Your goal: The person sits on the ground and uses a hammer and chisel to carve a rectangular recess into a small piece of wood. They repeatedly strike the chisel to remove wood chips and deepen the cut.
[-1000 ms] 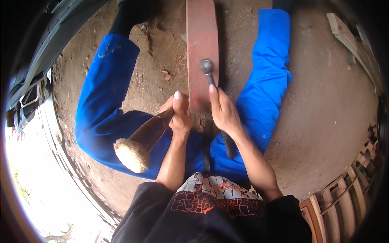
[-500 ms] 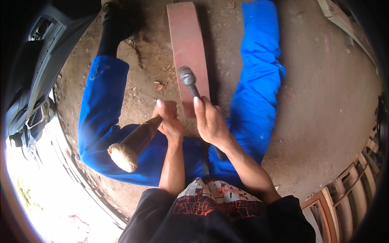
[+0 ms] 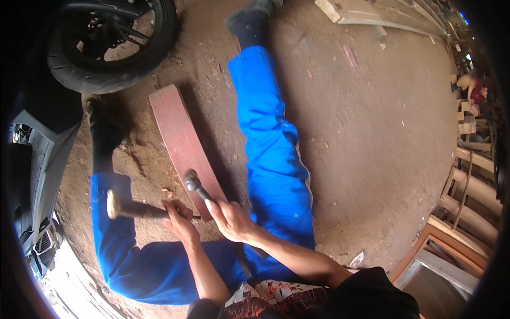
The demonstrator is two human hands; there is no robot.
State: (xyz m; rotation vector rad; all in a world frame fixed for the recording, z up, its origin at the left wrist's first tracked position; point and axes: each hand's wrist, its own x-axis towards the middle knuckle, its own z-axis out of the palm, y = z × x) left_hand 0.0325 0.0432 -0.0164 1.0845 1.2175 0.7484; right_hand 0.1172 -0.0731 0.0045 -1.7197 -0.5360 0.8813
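My left hand is closed round a chisel by its thick brown wooden handle. The handle's pale, frayed butt points left, and a short dark bit of blade shows past my fingers. My right hand grips a hammer with a rounded grey metal head, held close to the head; its shaft runs back under my wrist. Between my spread legs a long, reddish wooden board lies on the ground. The hammer head appears over the board's near part, and both hands are by its near end.
A motorbike wheel stands at the far left, with dark vehicle bodywork below it. Stacked wooden frames line the right side. Timber pieces lie at the far right. Small chips litter the dirt floor.
My view has swung up and right, bringing in the wheel and more timber. The chisel has turned so its butt points left instead of toward me. Both hands keep their hold.
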